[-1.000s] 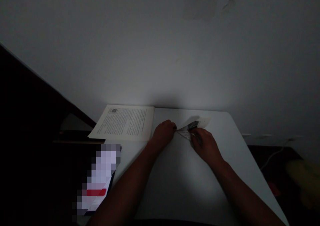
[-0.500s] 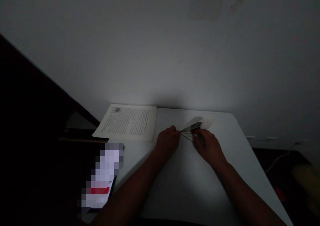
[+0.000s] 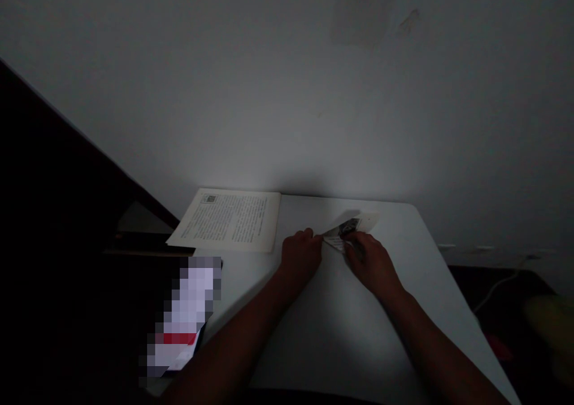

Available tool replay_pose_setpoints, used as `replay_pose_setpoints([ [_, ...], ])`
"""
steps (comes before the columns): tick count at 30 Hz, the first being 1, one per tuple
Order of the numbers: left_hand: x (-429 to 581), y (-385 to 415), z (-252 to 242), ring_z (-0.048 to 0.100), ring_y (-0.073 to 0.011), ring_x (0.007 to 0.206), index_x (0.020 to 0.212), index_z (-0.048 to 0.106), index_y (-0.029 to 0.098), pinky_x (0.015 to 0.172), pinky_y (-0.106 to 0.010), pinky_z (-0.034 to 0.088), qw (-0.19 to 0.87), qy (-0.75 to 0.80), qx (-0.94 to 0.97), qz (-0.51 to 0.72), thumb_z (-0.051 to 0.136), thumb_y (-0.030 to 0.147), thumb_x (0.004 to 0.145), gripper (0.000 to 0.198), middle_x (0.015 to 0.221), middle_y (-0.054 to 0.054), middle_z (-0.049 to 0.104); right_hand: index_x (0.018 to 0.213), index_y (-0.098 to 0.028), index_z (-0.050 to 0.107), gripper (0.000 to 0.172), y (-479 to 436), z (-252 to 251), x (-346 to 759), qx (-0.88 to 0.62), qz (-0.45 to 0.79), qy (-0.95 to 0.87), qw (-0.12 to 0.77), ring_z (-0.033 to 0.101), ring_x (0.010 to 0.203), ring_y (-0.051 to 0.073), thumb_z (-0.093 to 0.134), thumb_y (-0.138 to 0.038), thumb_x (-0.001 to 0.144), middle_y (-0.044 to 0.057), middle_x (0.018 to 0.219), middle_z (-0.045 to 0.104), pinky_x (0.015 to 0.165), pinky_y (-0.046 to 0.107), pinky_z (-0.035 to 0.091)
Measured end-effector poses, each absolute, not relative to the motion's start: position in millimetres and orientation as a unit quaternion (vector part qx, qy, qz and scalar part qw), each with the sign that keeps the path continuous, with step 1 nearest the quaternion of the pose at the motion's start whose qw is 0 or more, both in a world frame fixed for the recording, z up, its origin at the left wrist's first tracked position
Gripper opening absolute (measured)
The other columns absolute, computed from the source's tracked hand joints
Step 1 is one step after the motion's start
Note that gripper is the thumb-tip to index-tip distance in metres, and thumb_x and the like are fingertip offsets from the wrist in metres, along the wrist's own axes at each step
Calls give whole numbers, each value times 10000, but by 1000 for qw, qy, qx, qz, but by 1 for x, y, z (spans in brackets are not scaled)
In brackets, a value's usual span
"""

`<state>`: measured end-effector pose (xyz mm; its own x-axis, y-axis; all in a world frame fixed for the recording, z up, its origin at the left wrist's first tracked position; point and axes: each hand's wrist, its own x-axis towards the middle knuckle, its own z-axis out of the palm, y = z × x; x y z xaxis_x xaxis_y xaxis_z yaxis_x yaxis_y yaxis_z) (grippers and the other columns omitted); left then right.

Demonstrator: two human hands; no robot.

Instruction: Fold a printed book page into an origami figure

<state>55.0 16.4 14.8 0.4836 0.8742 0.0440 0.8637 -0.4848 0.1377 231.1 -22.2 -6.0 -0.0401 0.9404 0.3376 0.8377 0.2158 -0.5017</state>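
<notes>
A folded piece of printed paper (image 3: 350, 228), narrow and pointed toward the left, is held between my hands just above or on the white table. My left hand (image 3: 302, 255) is closed, its fingertips pinching the paper's left point. On the paper's near side, my right hand (image 3: 370, 262) grips the lower edge between thumb and fingers. The paper carries a dark printed picture and lines of text. Part of it is hidden behind the right fingers.
A stack of printed pages (image 3: 228, 221) lies at the table's back left corner. A lit phone (image 3: 182, 354), its screen blurred out, rests along the left edge. The white table (image 3: 323, 339) stands against a wall (image 3: 251, 94). A pale cable (image 3: 497, 282) runs at the right.
The view has shifted very slightly. Both hands keep their hold on the folded paper, with hardly any movement.
</notes>
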Motion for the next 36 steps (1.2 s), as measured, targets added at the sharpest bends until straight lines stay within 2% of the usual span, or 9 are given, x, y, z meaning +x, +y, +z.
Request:
replay_pose_setpoints([
  [11,61,11,13,574,-213,810,914,611,165,640,-314,461,31,491,868,62,418,164,866,199,859,-79,583,969,-196,577,162,-22,-5,230,-624,86,-710,315,583,917,242,489,-249,843,82,959,641,838,395,462],
  [18,66,-1,9,514,-253,904,895,600,121,744,-382,447,-1,462,881,107,444,123,834,168,931,-108,567,975,-194,582,169,-22,-5,230,-626,81,-711,309,587,917,232,496,-242,838,75,957,645,851,379,458],
  [24,65,-5,5,490,-245,935,943,593,128,810,-386,420,6,442,886,140,439,163,857,180,1019,-102,570,985,-197,581,178,-21,-7,231,-627,88,-711,307,589,926,241,498,-252,837,77,969,650,842,391,463],
  [33,62,-5,8,482,-246,955,905,603,154,869,-420,376,1,440,885,150,446,204,871,168,1003,-73,593,1014,-192,587,198,-22,-9,232,-623,89,-713,309,584,941,232,499,-253,848,76,990,650,866,386,454],
  [36,62,-6,8,489,-247,957,947,600,164,871,-430,369,-1,454,877,153,442,204,877,177,1017,-67,599,1013,-185,586,196,-23,-8,231,-624,93,-711,309,582,949,229,505,-253,848,77,995,646,870,376,452],
])
